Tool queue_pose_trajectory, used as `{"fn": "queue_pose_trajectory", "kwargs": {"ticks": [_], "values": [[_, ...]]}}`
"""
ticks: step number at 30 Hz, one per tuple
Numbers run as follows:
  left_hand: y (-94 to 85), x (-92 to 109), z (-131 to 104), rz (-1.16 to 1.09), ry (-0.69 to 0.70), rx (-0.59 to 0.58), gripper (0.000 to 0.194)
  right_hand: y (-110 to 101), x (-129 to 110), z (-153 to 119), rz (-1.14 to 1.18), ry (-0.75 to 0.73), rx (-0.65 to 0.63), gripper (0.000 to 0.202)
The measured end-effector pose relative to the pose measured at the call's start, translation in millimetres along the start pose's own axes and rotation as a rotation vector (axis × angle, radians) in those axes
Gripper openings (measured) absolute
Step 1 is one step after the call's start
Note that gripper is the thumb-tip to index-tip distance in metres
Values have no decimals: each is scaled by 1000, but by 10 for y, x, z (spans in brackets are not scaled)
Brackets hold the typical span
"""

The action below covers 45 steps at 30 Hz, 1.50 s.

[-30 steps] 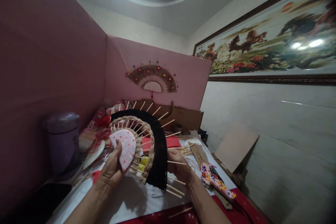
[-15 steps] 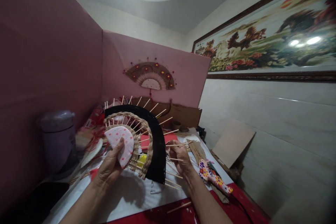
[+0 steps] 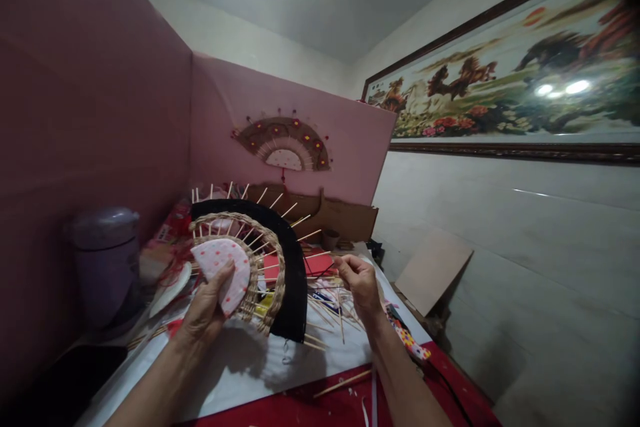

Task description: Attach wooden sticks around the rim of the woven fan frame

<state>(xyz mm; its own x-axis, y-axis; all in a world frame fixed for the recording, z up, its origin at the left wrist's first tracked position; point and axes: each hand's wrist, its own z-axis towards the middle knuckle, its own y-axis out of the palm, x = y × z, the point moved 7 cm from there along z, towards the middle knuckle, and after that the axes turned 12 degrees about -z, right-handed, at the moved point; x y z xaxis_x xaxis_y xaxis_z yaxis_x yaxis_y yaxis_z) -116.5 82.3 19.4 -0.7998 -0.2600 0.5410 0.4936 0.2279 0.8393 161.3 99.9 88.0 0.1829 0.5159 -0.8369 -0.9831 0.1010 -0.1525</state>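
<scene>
My left hand [image 3: 206, 310] grips a half-woven fan [image 3: 294, 273] at its white, red-dotted half-round base [image 3: 224, 265], thumb on the front. Thin wooden sticks spread out from that base. A braided tan band crosses them, with a wide black woven band outside it and bare stick ends beyond. To the right of the fan, my right hand [image 3: 359, 280] is closed in a pinch. Dark strands of black yarn [image 3: 323, 271] run from the band's edge to its fingertips.
A decorated fan [image 3: 286, 140] hangs on the pink board behind. On the white-covered table [image 3: 300, 380] lie loose sticks, a red sheet [image 3: 320, 265] and a flowery patterned piece [image 3: 413, 343]. A lilac lidded container [image 3: 107, 267] stands at left, cardboard [image 3: 345, 217] at the back.
My right hand has moved from the stick ends out to the right and slightly up, drawing the black yarn away from the fan. My left hand keeps its hold on the base.
</scene>
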Motion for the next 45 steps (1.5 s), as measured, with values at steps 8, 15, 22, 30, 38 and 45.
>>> {"fn": "queue_pose_trajectory", "kwargs": {"ticks": [8,15,22,30,38,45], "values": [[13,6,-12,-21,23,1,11,22,-345,-433,-309,-190,-158,18],[21,23,-20,-59,35,9,15,56,-522,-689,-533,-368,-180,12],[23,5,-10,-89,18,7,13,-33,-503,-756,-581,-395,-121,10],[18,-37,-18,-125,-50,19,14,9,-305,-781,-525,-403,-151,15],[31,-106,-34,-144,-101,14,16,245,-153,-855,-442,-351,-233,19],[23,-94,-7,-147,-87,-2,18,240,-171,-923,-376,-364,-179,23]]}}
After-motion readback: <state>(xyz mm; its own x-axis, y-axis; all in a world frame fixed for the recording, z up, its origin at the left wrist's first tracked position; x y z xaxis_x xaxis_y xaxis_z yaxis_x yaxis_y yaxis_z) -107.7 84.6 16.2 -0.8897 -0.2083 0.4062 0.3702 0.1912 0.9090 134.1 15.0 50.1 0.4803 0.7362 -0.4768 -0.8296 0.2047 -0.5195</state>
